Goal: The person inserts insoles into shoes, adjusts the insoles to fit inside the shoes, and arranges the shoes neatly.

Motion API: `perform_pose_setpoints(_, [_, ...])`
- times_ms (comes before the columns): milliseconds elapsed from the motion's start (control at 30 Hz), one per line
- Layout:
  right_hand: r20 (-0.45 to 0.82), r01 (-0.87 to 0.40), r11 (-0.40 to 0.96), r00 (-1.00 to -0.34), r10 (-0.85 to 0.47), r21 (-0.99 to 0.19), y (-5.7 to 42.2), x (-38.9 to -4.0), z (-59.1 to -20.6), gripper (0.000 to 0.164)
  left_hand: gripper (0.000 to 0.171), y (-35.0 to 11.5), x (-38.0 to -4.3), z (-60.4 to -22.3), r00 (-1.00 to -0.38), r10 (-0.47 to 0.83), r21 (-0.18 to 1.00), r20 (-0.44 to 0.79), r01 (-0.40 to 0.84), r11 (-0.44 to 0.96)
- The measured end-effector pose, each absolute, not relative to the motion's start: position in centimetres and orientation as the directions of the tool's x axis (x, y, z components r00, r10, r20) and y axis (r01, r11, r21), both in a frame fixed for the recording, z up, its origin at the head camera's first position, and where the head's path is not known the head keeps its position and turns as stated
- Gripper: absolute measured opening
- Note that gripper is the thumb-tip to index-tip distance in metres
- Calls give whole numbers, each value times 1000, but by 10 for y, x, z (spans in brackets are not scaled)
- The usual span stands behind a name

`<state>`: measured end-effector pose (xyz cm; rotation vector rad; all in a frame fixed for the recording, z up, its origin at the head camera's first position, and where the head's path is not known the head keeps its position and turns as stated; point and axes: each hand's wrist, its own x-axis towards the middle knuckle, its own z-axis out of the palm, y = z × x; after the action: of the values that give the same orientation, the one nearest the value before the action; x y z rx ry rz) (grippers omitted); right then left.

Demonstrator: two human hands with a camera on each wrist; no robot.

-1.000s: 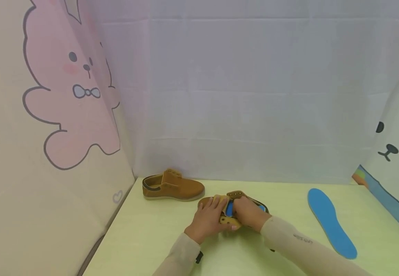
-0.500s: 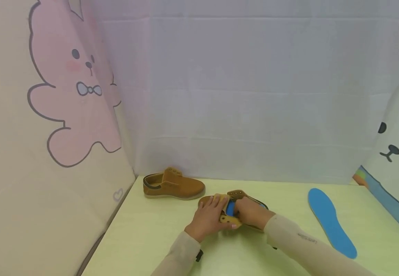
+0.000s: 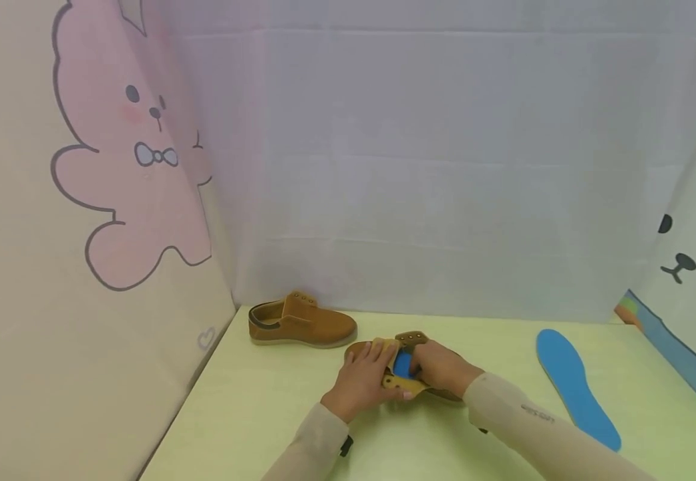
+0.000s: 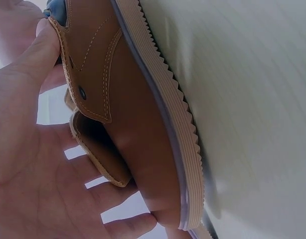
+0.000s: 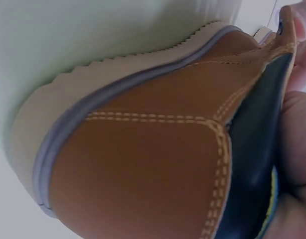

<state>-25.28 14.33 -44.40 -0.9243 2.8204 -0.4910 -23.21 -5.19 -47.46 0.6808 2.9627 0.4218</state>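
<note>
A brown lace-up shoe without laces (image 3: 355, 349) lies in front of me, toe to the left and opening upward. My left hand (image 3: 363, 382) holds it, fingers spread over the toe and folded-back tongue. In the left wrist view the thumb presses the edge of the eyelet flap (image 4: 85, 94). A blue insole (image 3: 403, 365) shows inside the shoe. My right hand (image 3: 441, 367) reaches into the opening with curled fingers and grips the insole; its fingertips are hidden. In the right wrist view the insole's edge (image 5: 270, 204) appears beside the dark heel lining.
The matching brown shoe (image 3: 324, 327) stands at the back left of the pale yellow table (image 3: 252, 414). Another blue insole (image 3: 576, 384) lies flat on the right, near the right sleeve. A white cloth wall (image 3: 444, 167) closes off the back.
My right hand has shifted slightly to the right within the shoe. The blue patch near the heel is now covered by it. My left hand has kept its place.
</note>
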Motion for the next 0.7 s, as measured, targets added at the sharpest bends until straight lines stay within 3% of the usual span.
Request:
perform_pose_setpoints(233, [-38, -587, 740, -775, -631, -329, 147, -252, -436, 13, 99, -54, -232, -475, -905, 424, 297, -24, 398, 868])
perform_pose_setpoints(700, [-65, -546, 768, -800, -597, -334, 156, -248, -436, 10, 98, -53, -233, -475, -900, 434, 325, -33, 401, 856])
